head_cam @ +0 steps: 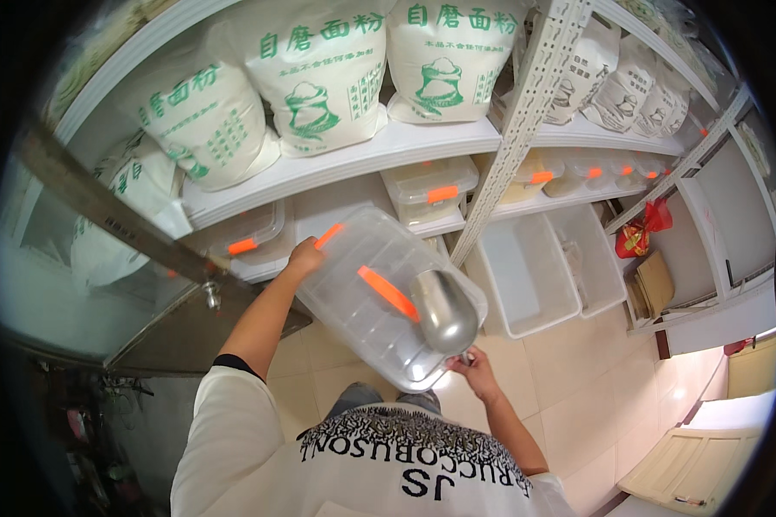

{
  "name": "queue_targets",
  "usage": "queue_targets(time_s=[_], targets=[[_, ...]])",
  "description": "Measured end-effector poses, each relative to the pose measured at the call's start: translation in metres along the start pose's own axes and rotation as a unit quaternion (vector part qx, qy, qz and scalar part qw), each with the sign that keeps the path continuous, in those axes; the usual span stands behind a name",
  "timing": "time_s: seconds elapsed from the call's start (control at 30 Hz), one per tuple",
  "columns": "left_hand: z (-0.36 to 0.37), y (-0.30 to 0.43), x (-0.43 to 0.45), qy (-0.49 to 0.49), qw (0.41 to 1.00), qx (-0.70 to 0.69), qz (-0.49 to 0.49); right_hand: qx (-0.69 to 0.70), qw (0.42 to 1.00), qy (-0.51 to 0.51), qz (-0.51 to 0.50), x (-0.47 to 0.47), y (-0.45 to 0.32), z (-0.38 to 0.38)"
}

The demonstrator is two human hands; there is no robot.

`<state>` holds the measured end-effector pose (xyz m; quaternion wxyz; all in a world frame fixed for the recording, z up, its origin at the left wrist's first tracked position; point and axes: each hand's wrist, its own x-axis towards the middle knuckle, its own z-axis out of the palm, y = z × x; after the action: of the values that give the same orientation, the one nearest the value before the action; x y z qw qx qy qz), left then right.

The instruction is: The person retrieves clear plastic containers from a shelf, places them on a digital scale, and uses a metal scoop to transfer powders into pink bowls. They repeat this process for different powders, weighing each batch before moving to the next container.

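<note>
A clear plastic storage box point(362, 310) is held tilted in front of my body, above the floor. My left hand point(307, 257) grips its far-left edge beside an orange latch point(328, 236). Another orange strip point(388, 294) crosses the middle of the box. With my right hand point(473, 375) I hold a metal scoop point(445, 313) by its handle, at the box's near right corner. The scoop's rounded back faces up and covers part of the box. Whether my right fingers also touch the box rim cannot be made out.
White shelving point(362, 171) spans the front, with printed flour sacks point(320, 84) above and latched clear boxes point(430, 187) below. A perforated metal post point(517, 139) divides it. White plastic bins point(524, 271) stand on the tiled floor. A metal-framed panel point(149, 239) juts in at left.
</note>
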<state>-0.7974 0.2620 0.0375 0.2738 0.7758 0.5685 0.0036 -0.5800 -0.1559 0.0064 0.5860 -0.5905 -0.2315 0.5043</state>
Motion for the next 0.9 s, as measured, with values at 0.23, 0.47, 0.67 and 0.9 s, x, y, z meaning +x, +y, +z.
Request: queue_targets(time_s=[0.23, 0.47, 0.67, 0.9], targets=[[0.004, -0.028, 0.169, -0.067, 0.989, 0.129, -0.003, -0.006, 0.997, -0.067, 0.049, 0.086, 0.002, 0.065], [0.007, -0.042, 0.204, 0.028, 0.984, -0.048, 0.169, 0.011, 0.999, 0.021, -0.036, 0.150, 0.018, 0.179], [-0.012, -0.119, 0.052, 0.198, 0.944, -0.247, 0.086, 0.120, 0.990, 0.068, -0.024, 0.236, 0.012, 0.207], [-0.050, -0.210, 0.060, -0.029, 0.607, -0.751, -0.259, 0.197, 0.980, 0.020, -0.005, 0.326, -0.016, 0.256]])
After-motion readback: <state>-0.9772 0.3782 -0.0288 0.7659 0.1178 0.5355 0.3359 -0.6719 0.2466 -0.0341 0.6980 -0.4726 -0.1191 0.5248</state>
